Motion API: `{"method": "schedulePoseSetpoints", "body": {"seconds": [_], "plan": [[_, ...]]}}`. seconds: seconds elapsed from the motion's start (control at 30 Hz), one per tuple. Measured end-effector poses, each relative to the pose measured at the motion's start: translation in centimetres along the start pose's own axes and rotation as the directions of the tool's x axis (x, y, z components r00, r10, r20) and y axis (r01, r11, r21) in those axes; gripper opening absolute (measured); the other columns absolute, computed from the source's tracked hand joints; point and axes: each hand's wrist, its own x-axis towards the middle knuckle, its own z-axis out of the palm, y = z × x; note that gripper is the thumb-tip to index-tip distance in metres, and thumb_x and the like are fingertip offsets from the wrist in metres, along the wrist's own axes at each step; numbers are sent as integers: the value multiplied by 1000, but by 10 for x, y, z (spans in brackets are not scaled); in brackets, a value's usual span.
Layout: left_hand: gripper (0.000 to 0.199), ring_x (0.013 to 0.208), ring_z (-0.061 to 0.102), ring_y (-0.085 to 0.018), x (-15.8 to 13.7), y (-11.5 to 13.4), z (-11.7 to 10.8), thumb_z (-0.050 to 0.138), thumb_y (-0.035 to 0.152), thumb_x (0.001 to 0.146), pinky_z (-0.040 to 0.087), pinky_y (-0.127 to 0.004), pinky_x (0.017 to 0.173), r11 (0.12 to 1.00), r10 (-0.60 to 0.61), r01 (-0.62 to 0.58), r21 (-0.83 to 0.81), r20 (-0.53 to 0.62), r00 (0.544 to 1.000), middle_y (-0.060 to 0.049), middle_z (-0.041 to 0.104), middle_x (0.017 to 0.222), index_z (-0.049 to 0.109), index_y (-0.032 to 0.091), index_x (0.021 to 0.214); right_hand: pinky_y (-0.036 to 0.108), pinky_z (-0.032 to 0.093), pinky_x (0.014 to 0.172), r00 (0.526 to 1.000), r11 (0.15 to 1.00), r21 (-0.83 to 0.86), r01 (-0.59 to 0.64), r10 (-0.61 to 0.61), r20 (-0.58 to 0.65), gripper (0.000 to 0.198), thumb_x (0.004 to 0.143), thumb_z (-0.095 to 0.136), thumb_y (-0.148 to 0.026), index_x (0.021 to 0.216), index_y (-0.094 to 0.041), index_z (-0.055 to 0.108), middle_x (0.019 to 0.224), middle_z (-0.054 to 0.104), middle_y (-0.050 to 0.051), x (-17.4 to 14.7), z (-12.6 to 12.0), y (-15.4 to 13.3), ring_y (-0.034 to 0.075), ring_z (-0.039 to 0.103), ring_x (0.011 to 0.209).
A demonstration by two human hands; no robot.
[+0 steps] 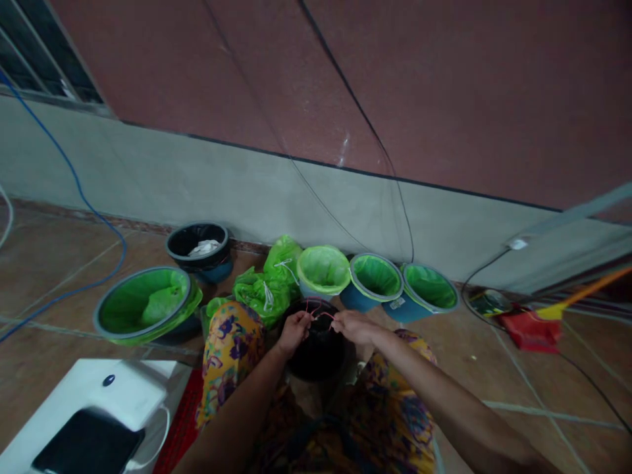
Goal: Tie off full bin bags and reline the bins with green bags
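Note:
Between my knees stands a black bucket [316,359], which looks lined with a black bag. Over its far rim I hold a thin pink string [322,313], looped between both hands. My left hand [296,331] pinches the string on the left side. From the right, my right hand [351,326] pinches it too, with the fingertips close together. Just beyond my left hand lie tied green plastic bags [261,296] with white string round their necks. A bin with a pale green liner [323,266] stands behind the black bucket.
Two green-lined blue bins [378,276] stand by the wall at right. At left are a large green-lined bin [143,303] and a black-lined bin [197,243]. A white box with a power bank and phone [89,441], a blue cable [79,184] and a red dustpan [533,329] lie around.

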Motion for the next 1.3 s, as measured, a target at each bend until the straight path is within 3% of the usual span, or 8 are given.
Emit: {"method": "schedulePoseSetpoints", "body": {"seconds": [0.33,0.5,0.7,0.87,1.0,1.07,1.13,1.3], "plan": [[39,43,34,-2,-2,6,2,77,48,64,20,-18,43,965,-126,104,-241,-80,989,9,45,58,64,14,79,25,40,69,999,999,-42,11,-13,-47,46,102,33,-42,86,-16,68,86,71,9,5,-24,-8,17,62,79],[37,47,40,-2,-2,7,5,79,43,63,29,-17,48,926,-157,127,-357,-55,986,7,49,62,67,14,82,28,39,63,985,971,-199,-133,108,-133,24,85,62,-29,66,-18,69,72,70,8,5,-13,-8,19,63,72],[33,48,39,-4,-5,4,15,75,45,69,27,-19,50,981,-52,68,-182,92,994,6,50,57,69,14,75,26,33,56,988,962,-225,155,-152,31,25,82,62,-26,59,-19,70,60,65,2,20,-22,-34,13,56,59],[32,47,37,-6,-12,12,17,71,42,74,27,-22,52,998,38,-49,33,268,963,6,45,49,76,13,83,26,39,62,992,965,-230,125,-115,57,29,85,57,-28,62,-18,73,65,67,5,49,-43,-33,16,59,65],[37,49,38,-7,-15,14,15,69,49,77,27,-23,53,983,92,-132,125,280,955,6,46,50,76,12,83,30,46,87,961,986,-102,128,-149,-233,19,84,63,-28,91,-17,77,99,72,9,60,-35,-14,22,64,96],[43,48,37,-7,-13,11,15,64,55,81,27,-23,52,973,110,-152,172,235,966,5,44,48,74,13,79,32,44,98,856,992,51,114,-71,-512,31,84,63,-28,111,-15,71,121,66,13,60,-23,-4,22,61,110],[48,46,36,-7,-10,6,16,60,59,82,27,-24,51,972,98,-137,189,200,975,6,43,46,73,13,78,32,46,98,776,965,236,113,63,-627,37,90,57,-33,122,-16,64,125,64,13,56,-5,5,20,62,110],[50,46,37,-6,-5,-1,16,63,62,77,27,-22,48,993,26,-46,111,179,983,5,46,52,72,13,79,31,49,90,913,885,446,137,61,-403,40,99,40,-43,121,-20,64,105,72,7,39,45,23,19,66,98]]}}
